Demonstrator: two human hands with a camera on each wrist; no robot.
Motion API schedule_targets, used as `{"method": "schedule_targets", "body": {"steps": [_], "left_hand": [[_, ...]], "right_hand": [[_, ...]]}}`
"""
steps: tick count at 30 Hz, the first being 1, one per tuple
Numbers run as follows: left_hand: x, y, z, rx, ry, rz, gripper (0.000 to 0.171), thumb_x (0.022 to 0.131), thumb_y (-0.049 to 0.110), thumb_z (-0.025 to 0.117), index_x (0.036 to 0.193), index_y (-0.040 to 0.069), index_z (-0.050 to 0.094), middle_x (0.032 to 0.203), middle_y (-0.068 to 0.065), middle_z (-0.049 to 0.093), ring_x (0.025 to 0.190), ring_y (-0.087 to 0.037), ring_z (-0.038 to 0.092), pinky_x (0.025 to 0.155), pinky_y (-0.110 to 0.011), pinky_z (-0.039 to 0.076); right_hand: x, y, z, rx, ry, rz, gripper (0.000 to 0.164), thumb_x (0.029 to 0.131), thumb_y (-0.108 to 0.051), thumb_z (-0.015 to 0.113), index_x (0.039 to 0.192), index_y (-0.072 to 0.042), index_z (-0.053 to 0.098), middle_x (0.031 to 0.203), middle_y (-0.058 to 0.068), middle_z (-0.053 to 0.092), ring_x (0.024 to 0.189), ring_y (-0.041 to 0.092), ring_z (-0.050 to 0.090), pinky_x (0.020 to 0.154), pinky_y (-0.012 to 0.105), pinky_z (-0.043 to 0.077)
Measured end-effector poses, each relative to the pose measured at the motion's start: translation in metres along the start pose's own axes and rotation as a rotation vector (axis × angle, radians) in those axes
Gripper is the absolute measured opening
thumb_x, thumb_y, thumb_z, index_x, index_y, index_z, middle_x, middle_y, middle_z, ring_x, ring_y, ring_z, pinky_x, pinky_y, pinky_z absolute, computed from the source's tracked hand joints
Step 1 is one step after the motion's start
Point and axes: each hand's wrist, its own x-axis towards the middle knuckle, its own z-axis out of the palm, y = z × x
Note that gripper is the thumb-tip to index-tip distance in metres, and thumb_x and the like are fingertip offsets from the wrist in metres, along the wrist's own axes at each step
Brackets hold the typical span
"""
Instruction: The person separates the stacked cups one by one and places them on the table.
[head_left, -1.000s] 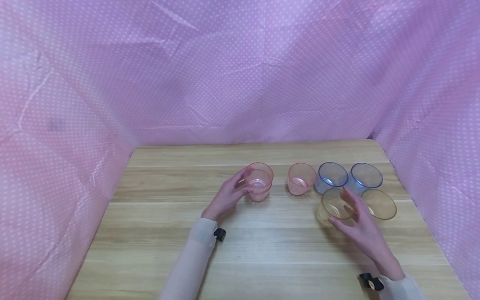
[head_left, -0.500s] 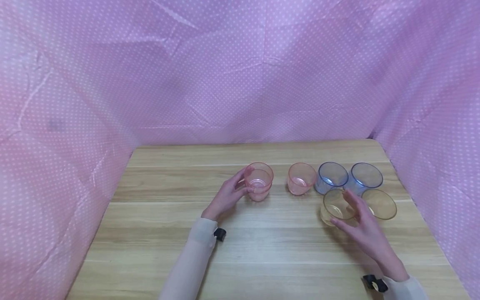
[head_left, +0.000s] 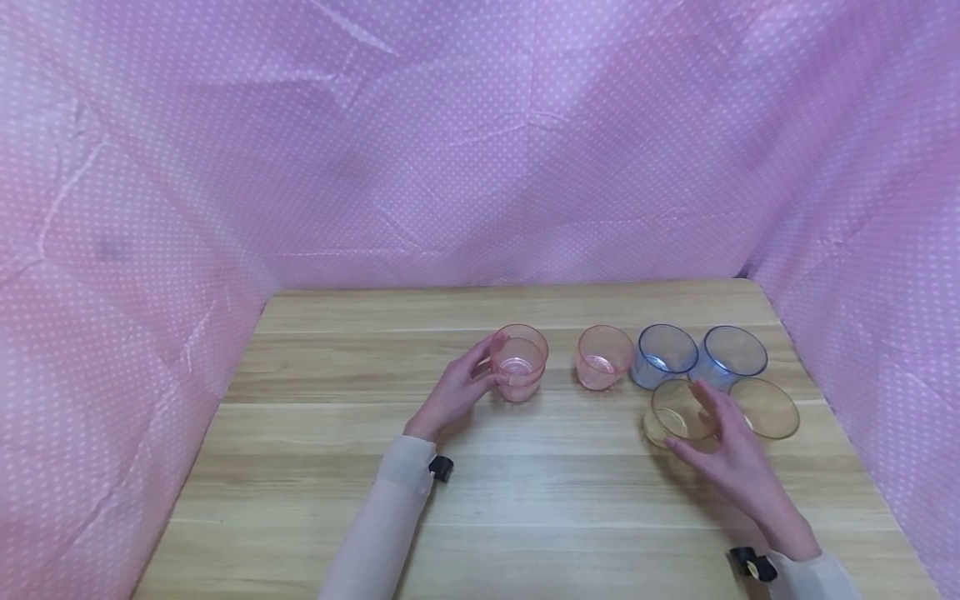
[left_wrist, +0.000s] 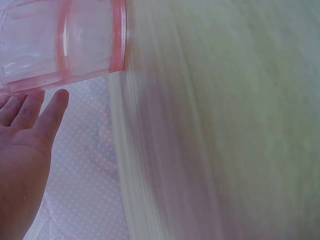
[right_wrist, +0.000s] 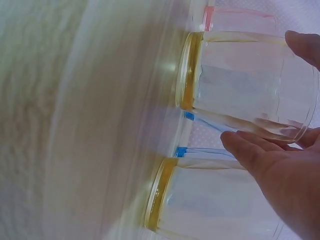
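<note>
Cupping a yellow cup [head_left: 677, 414] front-right on the table [head_left: 300, 467], right hand [head_left: 731, 458] has thumb and fingers spread around it. Further back, left hand [head_left: 455, 390] curls loosely against a pink cup [head_left: 518, 362] mid-table.

A light wooden table [head_left: 315, 483] stands enclosed by pink white-dotted cloth walls [head_left: 225, 150].
</note>
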Motion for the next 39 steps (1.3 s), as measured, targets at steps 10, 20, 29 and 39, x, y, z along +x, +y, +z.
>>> {"method": "schedule_targets", "body": {"steps": [10, 20, 29, 39], "left_hand": [[0.001, 0.0, 0.0, -0.005, 0.002, 0.02, 0.07, 0.097, 0.0, 0.068, 0.16, 0.004, 0.036, 0.159, -0.012, 0.046, 0.147, -0.029, 0.042, 0.12, -0.032, 0.039], [0.0, 0.001, 0.0, -0.007, 0.008, -0.006, 0.071, 0.097, 0.004, 0.069, 0.16, 0.009, 0.037, 0.159, -0.008, 0.046, 0.147, -0.026, 0.043, 0.119, -0.03, 0.04], [0.001, 0.001, 0.0, 0.001, 0.011, -0.012, 0.07, 0.097, 0.002, 0.069, 0.16, 0.008, 0.038, 0.16, -0.009, 0.045, 0.147, -0.027, 0.043, 0.118, -0.03, 0.041], [0.001, 0.0, 0.001, -0.006, 0.012, 0.014, 0.071, 0.096, 0.002, 0.069, 0.159, 0.005, 0.037, 0.16, -0.011, 0.045, 0.147, -0.029, 0.042, 0.118, -0.031, 0.041]], "right_hand": [[0.0, 0.0, 0.0, -0.051, 0.001, 0.01, 0.101, 0.078, -0.012, 0.092, 0.158, 0.003, 0.032, 0.149, 0.032, 0.044, 0.117, 0.056, 0.056, 0.097, 0.001, 0.034], [0.003, -0.005, 0.001, -0.001, 0.076, -0.003, 0.101, 0.074, -0.004, 0.091, 0.158, -0.002, 0.036, 0.156, 0.027, 0.039, 0.137, 0.034, 0.044, 0.104, -0.001, 0.025], [0.009, -0.013, 0.0, 0.106, 0.188, -0.048, 0.104, 0.067, 0.013, 0.088, 0.158, -0.005, 0.04, 0.156, 0.019, 0.041, 0.134, -0.005, 0.038, 0.111, 0.005, 0.032], [0.024, -0.042, -0.002, 0.139, 0.237, -0.107, 0.1, 0.068, 0.014, 0.088, 0.156, -0.009, 0.046, 0.155, 0.013, 0.046, 0.14, 0.003, 0.039, 0.115, 0.011, 0.033]]}}
